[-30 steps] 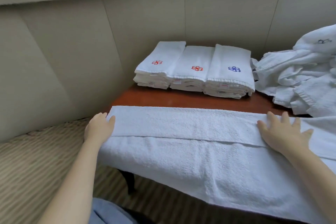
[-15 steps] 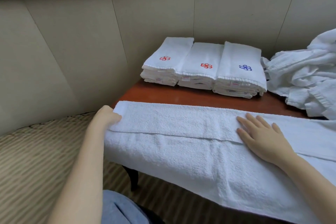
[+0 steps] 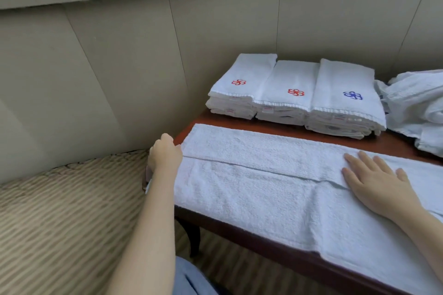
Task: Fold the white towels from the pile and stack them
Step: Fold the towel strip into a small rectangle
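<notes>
A long white towel (image 3: 261, 175) lies across the wooden table (image 3: 282, 252), folded lengthwise with a seam running along its middle. My left hand (image 3: 165, 153) grips the towel's left end with curled fingers. Flat on the towel to the right rests my right hand (image 3: 376, 177), fingers spread and pressing. Behind the towel stand three stacks of folded white towels (image 3: 294, 96), two with a red flower mark on top and one with a blue mark. The pile of unfolded white towels (image 3: 417, 108) sits at the right edge.
Beige padded wall panels (image 3: 119, 67) rise behind and left of the table. A striped woven carpet (image 3: 60, 211) covers the floor at the left. The towel's near edge hangs over the table front on the right. Blue clothing on my lap (image 3: 191, 280) shows at the bottom.
My left hand went from lying against the towel's left end to curling round it. My right hand slid left along the towel. The camera view shifted left.
</notes>
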The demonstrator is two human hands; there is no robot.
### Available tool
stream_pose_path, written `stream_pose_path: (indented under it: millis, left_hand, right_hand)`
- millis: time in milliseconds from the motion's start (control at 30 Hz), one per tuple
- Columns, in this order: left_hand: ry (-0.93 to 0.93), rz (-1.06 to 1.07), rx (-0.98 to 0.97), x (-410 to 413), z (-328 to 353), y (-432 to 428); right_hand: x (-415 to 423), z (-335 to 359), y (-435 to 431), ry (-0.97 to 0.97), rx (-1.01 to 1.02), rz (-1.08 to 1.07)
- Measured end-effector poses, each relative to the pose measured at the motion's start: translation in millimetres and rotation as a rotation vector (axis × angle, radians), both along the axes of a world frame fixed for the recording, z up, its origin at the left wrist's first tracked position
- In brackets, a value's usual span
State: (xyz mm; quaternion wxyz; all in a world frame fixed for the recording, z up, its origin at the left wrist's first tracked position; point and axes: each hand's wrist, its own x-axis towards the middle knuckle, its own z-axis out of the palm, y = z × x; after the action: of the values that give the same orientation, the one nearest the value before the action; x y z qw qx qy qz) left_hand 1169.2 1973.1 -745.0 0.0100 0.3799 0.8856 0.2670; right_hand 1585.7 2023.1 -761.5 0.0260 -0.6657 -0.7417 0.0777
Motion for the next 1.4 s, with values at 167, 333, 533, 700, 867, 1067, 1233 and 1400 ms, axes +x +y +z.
stream_pose_path:
  millis: [167, 333, 533, 700, 867, 1067, 1233, 1400]
  left_hand:
    - [-0.091, 0.009, -0.337, -4, 10, -18]
    - [-0.113, -0.02, -0.419, -8, 20, -28]
    - [-0.635, -0.368, 0.005, -14, 31, -35]
    - [-0.957, -0.397, 0.076, -16, 34, -39]
    - [-1.026, -0.353, 0.118, -21, 26, -31]
    - [-0.84, -0.265, 0.18, -28, 11, -24]
    - [-0.336, -0.149, 0.146, -18, 5, -1]
    - [-0.014, -0.037, 0.129, 3, 0, 16]
  right_hand:
    - [-2, -2, -3, 0.016, 0.059, 0.008]
    - [-19, 10, -33, 0.148, 0.402, 0.272]
    - [-61, 15, -88, -0.037, -0.125, 0.648]
    - [-72, 29, -94, -0.126, -0.156, 0.724]
    - [-77, 46, -76, -0.013, -0.025, 0.633]
    - [-75, 63, -29, 0.104, -0.177, 0.511]
    - [-72, 62, 26, 0.027, -0.084, 0.236]
    - [-86, 31, 42, -0.01, 0.121, 0.063]
